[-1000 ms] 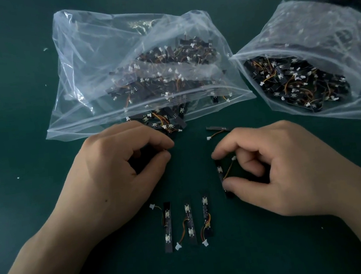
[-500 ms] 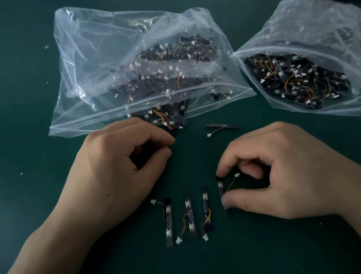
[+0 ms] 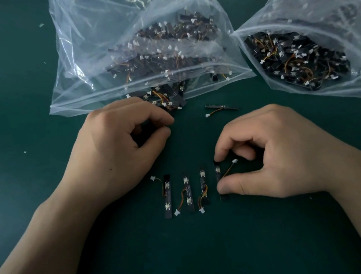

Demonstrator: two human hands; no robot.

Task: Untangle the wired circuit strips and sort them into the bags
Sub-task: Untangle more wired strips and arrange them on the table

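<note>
Three black circuit strips with orange wires and white plugs lie side by side on the green table: one point(image 3: 167, 195), one point(image 3: 188, 194) and one point(image 3: 204, 186). My right hand point(image 3: 275, 154) pinches a fourth strip point(image 3: 218, 173) between thumb and forefinger, right of that row and touching the table. My left hand point(image 3: 117, 149) has its fingers curled, resting just below a tangle of strips point(image 3: 165, 98) at the mouth of the large clear bag point(image 3: 95, 44). What the left fingers hold is hidden. A second clear bag point(image 3: 317, 1) of strips lies at the right.
A single strip point(image 3: 220, 107) with its wire lies between the two bags, above my right hand. Small white scraps dot the table at the left. Dark wires show at the top right corner.
My right hand has carried the pinched strip down and left, setting it next to the row of three. My left hand has stayed in place.
</note>
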